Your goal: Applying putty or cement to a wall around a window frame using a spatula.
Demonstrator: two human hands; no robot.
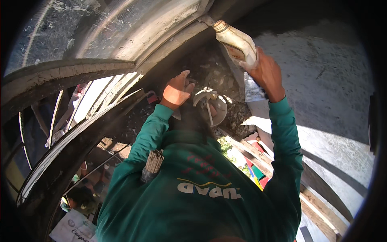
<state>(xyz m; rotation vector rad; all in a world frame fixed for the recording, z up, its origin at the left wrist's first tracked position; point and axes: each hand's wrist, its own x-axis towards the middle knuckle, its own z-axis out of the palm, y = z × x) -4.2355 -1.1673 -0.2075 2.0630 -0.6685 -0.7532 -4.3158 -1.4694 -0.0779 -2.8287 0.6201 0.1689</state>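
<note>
My right hand [266, 74] grips a dirty, pale plastic bottle [231, 38], uncapped and tilted, its mouth beside a metal fitting [206, 20] on the beam overhead. Lower and to the left, my left hand [177, 89] is raised with bent fingers apart and nothing visible between them. A grey piece [176, 115], too hidden to identify, shows under that wrist. A round white container [218, 115] with pale pieces in it lies between my forearms. A bundle of thin sticks or bristles [155, 161] rests against the chest of my green shirt.
A corrugated translucent panel [72, 28] on beams is at upper left, metal bars [54, 117] below it. A large grey surface [322, 88] is at right, timbers [238, 147] beneath. Another person [78, 197] is down at lower left, near a white printed sheet [70, 226].
</note>
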